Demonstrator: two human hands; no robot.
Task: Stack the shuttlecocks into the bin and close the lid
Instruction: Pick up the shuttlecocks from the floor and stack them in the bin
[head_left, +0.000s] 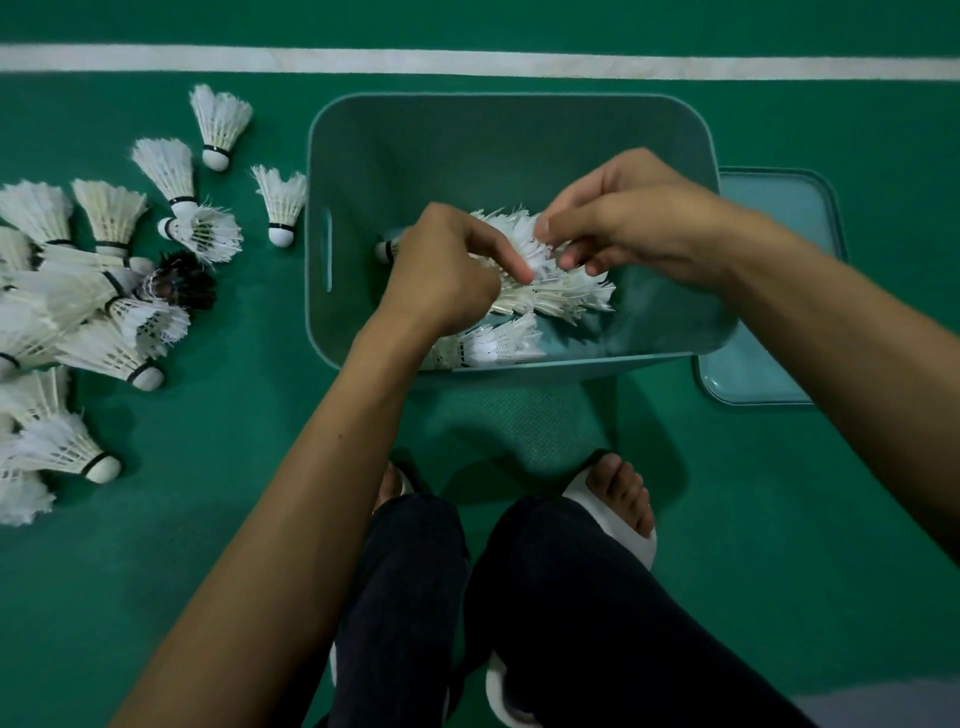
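Lying cork-left along bin (519, 130): shuttlecock stack (561, 293)

Left hand (441, 270) covers most of the row of shuttlecocks (561, 291) btw it & the right hand (639, 218); can't count them. One cork tip (385, 250) peeks out left of it. Lid (789, 195), right of the right hand, sits partly behind bin (519, 130) & arm (831, 338). Loose pile (78, 312) far left is cut by the edge.

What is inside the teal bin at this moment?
A nested row of white shuttlecocks, gripped by the left hand and pinched by the right hand, and a second row lying by the near wall of the bin. The hands cover part of both rows, hiding the count.
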